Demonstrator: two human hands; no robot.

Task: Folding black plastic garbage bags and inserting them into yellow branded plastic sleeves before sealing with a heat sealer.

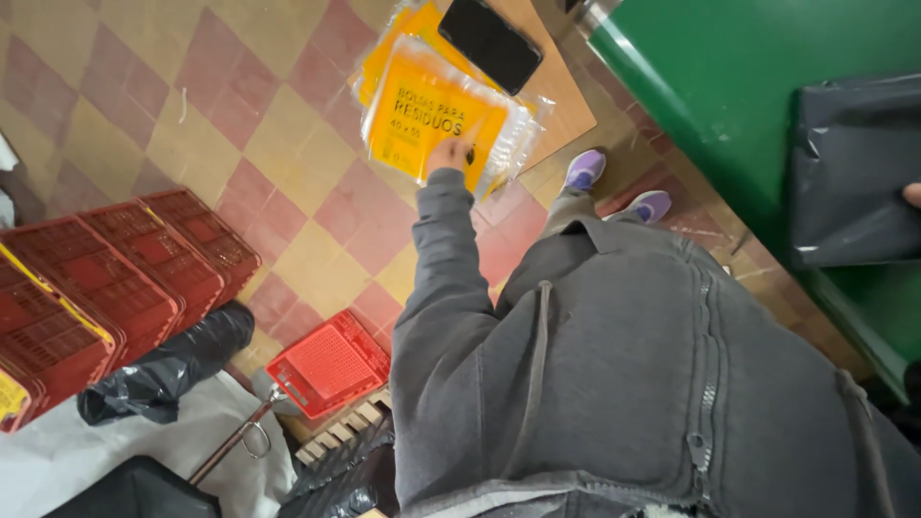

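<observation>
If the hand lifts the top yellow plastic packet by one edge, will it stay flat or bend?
The top yellow packet will probably sag, since it looks thin and wrapped in clear film. The glossy film may slip on the packets below. It seems light: the left hand holds only its lower edge.

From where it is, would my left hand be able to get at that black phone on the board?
Probably yes. The left hand grips the yellow packet, and the black phone lies just beyond on the brown board, with nothing between; the hand is occupied, though.

- yellow packet (436, 115): glossy clear plastic wrap
- black bag (849, 173) at 3 o'clock: smooth, slightly shiny plastic
- red crates (115, 278) at 9 o'clock: matt plastic mesh
- grey jacket (614, 364): matt cloth, metal zip
</observation>
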